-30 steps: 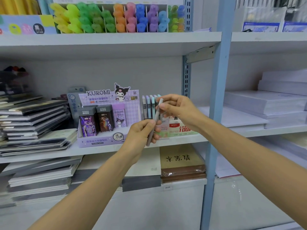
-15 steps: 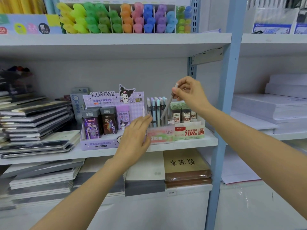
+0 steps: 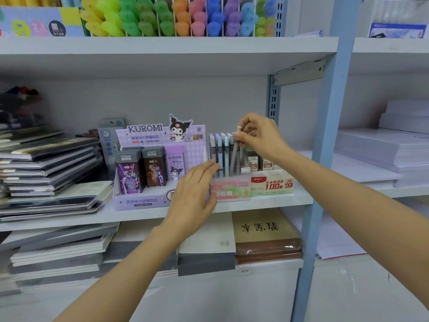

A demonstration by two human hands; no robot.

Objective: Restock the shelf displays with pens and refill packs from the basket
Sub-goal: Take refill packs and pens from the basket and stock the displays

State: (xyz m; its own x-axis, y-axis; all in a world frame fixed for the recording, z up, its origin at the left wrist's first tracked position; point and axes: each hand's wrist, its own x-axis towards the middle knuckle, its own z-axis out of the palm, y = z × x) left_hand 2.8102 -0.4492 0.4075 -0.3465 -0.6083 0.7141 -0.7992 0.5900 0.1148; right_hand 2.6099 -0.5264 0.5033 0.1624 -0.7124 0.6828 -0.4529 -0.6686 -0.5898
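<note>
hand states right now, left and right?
Left hand: open, fingers straight against the pen display box.
Right hand: pinching the top of a grey pen.

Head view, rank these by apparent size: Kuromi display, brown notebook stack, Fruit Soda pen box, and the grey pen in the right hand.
1. Kuromi display
2. brown notebook stack
3. Fruit Soda pen box
4. grey pen, pinched by the right hand

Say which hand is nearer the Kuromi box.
Left. The left hand overlaps the Kuromi box at its right edge; the right hand pinches a grey pen at the next holder.
</note>
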